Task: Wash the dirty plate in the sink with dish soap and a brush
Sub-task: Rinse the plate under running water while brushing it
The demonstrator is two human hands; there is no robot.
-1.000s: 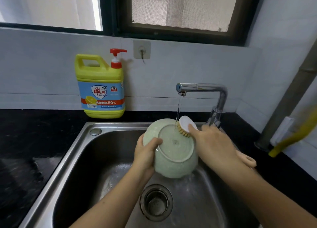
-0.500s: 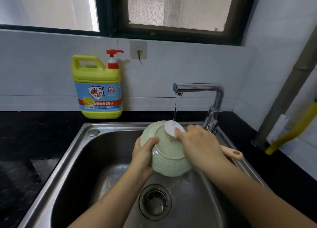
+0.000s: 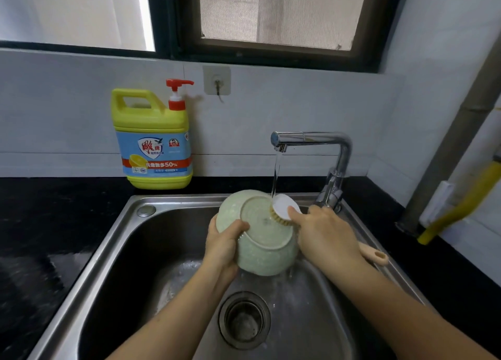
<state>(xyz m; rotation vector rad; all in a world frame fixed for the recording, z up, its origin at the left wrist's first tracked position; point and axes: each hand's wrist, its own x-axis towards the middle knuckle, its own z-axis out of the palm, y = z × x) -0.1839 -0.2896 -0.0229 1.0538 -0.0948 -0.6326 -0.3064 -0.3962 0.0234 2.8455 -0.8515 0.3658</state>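
A pale green dish (image 3: 260, 240), deep like a bowl, is held over the steel sink (image 3: 113, 256) with its underside facing me. My left hand (image 3: 225, 244) grips its left rim, thumb on the base. My right hand (image 3: 325, 235) grips a brush (image 3: 283, 209) with a white round head and tan bristles, which press on the upper right of the dish's base. The brush's peach handle end (image 3: 375, 255) sticks out behind my wrist. Water runs from the chrome tap (image 3: 311, 140) onto the brush head.
A yellow dish soap jug (image 3: 153, 140) with a red pump stands on the black counter (image 3: 40, 224) behind the sink's left corner. The drain strainer (image 3: 244, 320) lies below the dish. A grey pipe and a yellow hose (image 3: 461, 208) run along the right wall.
The brush head went from the right of the dish's base to its top middle, then back to the upper right. My left hand kept its grip on the rim.
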